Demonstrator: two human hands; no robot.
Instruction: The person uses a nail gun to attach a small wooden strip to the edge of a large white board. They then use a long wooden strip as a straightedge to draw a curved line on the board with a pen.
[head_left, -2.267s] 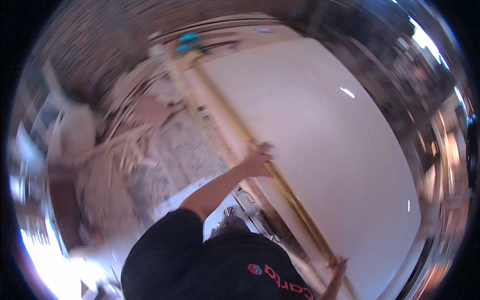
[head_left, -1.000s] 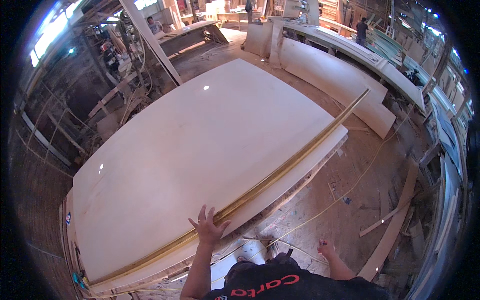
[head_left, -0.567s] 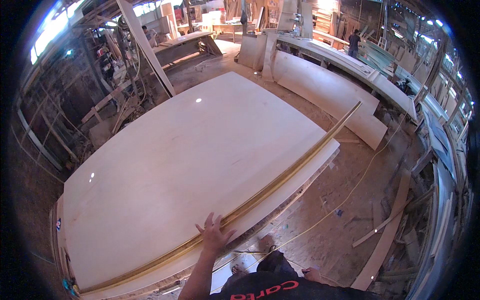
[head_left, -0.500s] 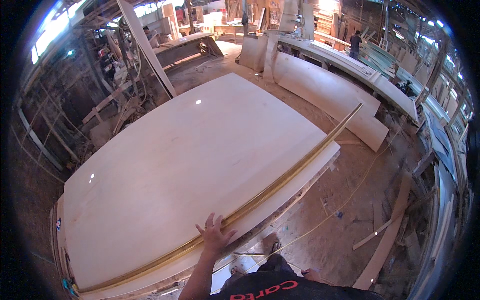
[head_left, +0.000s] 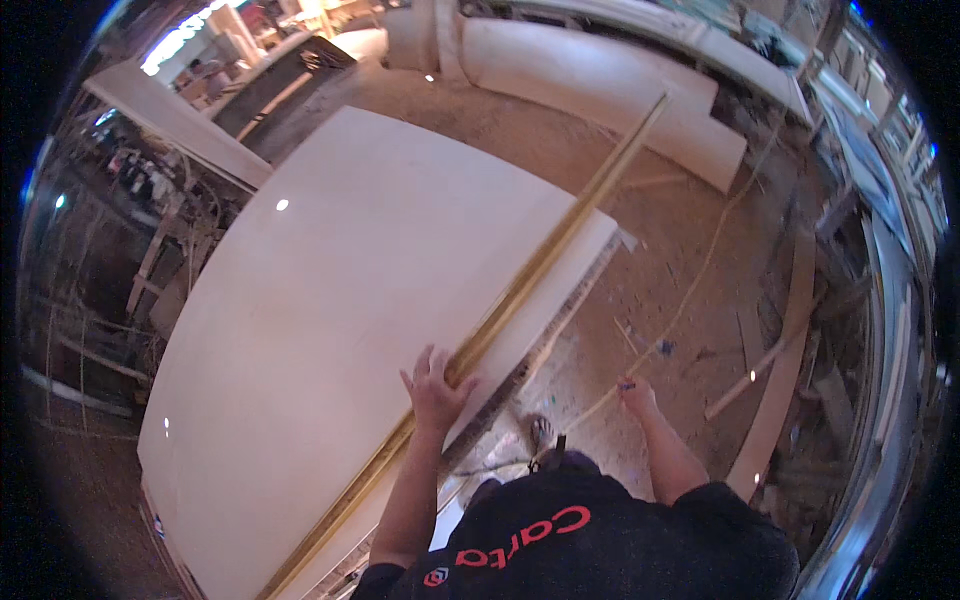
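Observation:
A large pale sheet of board (head_left: 320, 300) lies in front of me, raised above the floor. Across it, close to its right edge, runs a long thin brass-coloured bar (head_left: 537, 271), its far end sticking out past the board. My left hand (head_left: 435, 392) rests over the bar with fingers spread, pressing it against the sheet. Off the board's right side, my right hand (head_left: 637, 397) is raised above the floor, its fingers closed round a small dark-blue thing too small to name.
A yellowish cord (head_left: 700, 290) trails over the dusty floor to my right. Long wooden strips (head_left: 790, 380) lie beyond it. Curved panels (head_left: 590, 80) lean at the back. A tall plank (head_left: 180, 120) slants at the far left, beside a cluttered wall.
My right hand has come up and forward from beside my body. The view has tilted down and turned. My left hand stays on the bar.

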